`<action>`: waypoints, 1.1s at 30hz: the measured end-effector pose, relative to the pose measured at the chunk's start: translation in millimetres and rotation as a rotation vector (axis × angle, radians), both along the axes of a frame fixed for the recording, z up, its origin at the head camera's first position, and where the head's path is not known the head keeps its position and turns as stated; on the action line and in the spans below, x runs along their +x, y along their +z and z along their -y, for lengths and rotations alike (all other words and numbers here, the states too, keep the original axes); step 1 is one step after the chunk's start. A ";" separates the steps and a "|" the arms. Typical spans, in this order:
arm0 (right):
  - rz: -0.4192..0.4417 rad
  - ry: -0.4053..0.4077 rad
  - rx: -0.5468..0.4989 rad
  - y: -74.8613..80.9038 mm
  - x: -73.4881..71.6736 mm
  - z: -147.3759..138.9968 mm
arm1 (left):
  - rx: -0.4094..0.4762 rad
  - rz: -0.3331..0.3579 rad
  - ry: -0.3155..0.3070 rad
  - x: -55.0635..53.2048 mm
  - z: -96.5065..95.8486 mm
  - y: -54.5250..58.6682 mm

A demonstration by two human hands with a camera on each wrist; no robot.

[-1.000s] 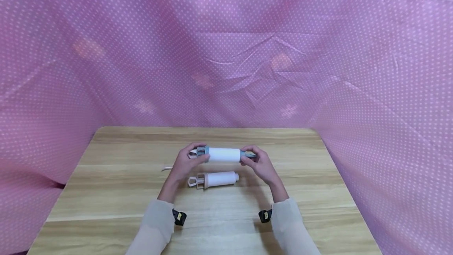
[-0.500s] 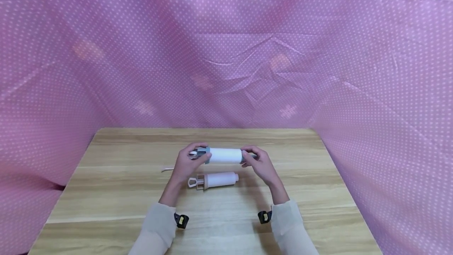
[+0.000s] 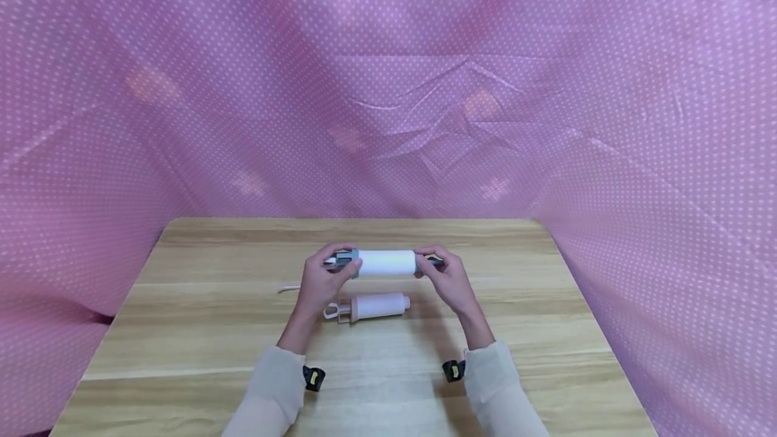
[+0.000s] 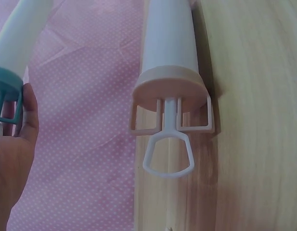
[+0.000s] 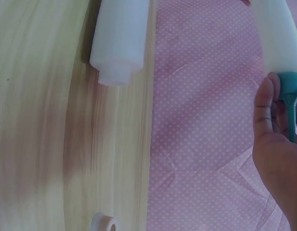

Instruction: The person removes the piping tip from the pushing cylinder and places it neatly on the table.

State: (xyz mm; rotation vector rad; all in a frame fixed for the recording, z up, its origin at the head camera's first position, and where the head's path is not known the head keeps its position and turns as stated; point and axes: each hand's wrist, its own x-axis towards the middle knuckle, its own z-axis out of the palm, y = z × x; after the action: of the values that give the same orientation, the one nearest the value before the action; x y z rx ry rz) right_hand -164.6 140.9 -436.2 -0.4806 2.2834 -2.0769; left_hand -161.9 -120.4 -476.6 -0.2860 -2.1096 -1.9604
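Both hands hold a pastry syringe with a white barrel (image 3: 386, 262) above the table, lying level from left to right. My left hand (image 3: 322, 282) grips its teal collar (image 4: 7, 83), which has finger loops; part of the plunger end is hidden by the hand. My right hand (image 3: 449, 282) pinches the teal end piece (image 5: 291, 84) at the other end, its thumb at the joint with the barrel. Below them on the table lies a second pastry syringe (image 3: 379, 305), with a beige collar (image 4: 170, 86), two finger loops and a white plunger ring (image 4: 168, 174).
A thin whitish piece (image 3: 289, 288) lies on the wooden table (image 3: 194, 342), left of my left hand. At the bottom of the right wrist view, a small pale ring-shaped object (image 5: 104, 222) is partly cut off. Pink dotted cloth (image 3: 388, 120) hangs around the table.
The held syringe has risen slightly. The right end piece looks darker and less of it shows beyond the fingers. The second syringe lies where it was.
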 end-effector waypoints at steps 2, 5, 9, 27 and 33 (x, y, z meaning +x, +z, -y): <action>-0.042 0.009 -0.012 -1.5 0.3 0.4 | 0.000 -0.001 0.010 0.5 -0.4 -0.1; -0.126 0.019 -0.021 -2.6 1.4 1.7 | 0.005 0.006 0.022 3.0 -1.2 4.1; -0.259 0.020 0.001 1.0 3.8 5.4 | 0.018 0.024 0.053 10.7 -2.6 20.7; -0.046 -0.046 -0.022 -22.3 -9.5 -5.5 | 0.057 0.021 -0.021 13.8 1.7 35.8; -0.012 0.018 -0.044 -19.5 -11.1 -10.3 | 0.053 0.000 -0.022 12.9 0.1 35.2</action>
State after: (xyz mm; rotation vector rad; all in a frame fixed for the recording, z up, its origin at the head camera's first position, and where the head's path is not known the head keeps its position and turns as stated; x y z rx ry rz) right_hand -175.8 151.2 -455.7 -0.5153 2.2348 -2.1262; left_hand -149.1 -120.5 -441.4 -0.3010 -2.0596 -2.0250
